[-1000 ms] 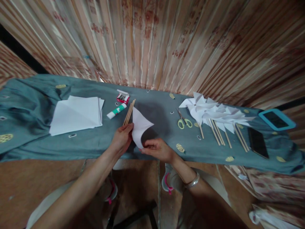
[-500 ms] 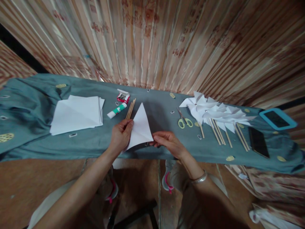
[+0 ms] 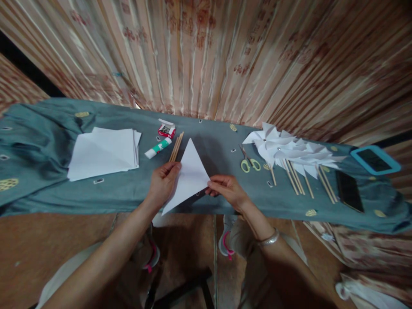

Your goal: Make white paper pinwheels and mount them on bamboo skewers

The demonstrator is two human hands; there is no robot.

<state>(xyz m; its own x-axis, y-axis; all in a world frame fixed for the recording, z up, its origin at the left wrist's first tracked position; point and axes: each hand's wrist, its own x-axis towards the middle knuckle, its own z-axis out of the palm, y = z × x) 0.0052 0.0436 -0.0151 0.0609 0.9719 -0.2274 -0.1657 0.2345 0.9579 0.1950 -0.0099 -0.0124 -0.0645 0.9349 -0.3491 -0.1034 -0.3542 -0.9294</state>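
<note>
A white sheet folded into a triangle (image 3: 189,176) lies over the near edge of the table covered in teal cloth (image 3: 48,141). My left hand (image 3: 163,183) grips its left edge, fingers curled over the paper. My right hand (image 3: 228,191) pinches its right corner. Just beyond the triangle lie a few wooden sticks (image 3: 175,147), a glue stick (image 3: 157,148) and a small red box of pins (image 3: 166,129).
A stack of white paper (image 3: 103,152) lies at the left. Yellow-handled scissors (image 3: 248,162) and several finished paper pinwheels on sticks (image 3: 289,152) lie at the right, with a black phone (image 3: 348,191) and a blue-cased tablet (image 3: 375,159) beyond. Striped curtains hang behind.
The paper, held curved and upright a second ago, has been folded and laid down as a flat triangle. My right hand moved from its lower corner to its right corner.
</note>
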